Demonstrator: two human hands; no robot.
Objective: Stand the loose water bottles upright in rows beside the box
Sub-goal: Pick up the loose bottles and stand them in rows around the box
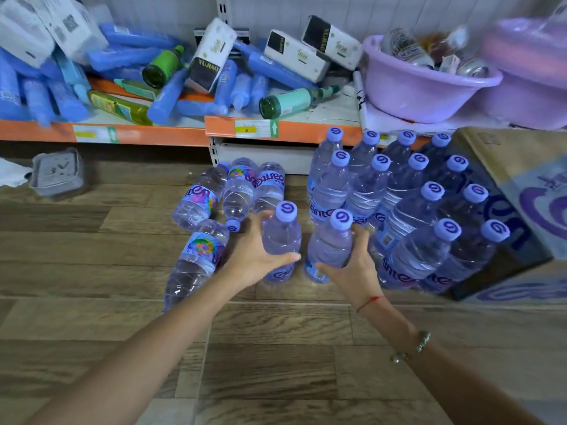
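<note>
**On the wood floor: both hands on upright bottles**

At centre frame, the left hand is wrapped round the body of a clear plastic water bottle with a lilac cap, thumb across the front, fingers behind. Bottle is upright, base on or just above the wood-plank floor; can't tell which. The right hand grips a second upright clear bottle w/ lilac cap just beside the first, thumb in front low down, fingers curled round the far side. A red thread and a beaded bracelet sit on the right wrist.

Right of both: a block of same-type upright bottles in rows, touching each other, reaching to the cardboard box with purple print.

Left of the hands: four loose bottles lying on their sides, three near the shelf base, one nearer the left forearm.

Behind: orange-edged low shelf w/ blue tubes, green glass bottles, white tissue packs; a lilac plastic basin at right.
</note>
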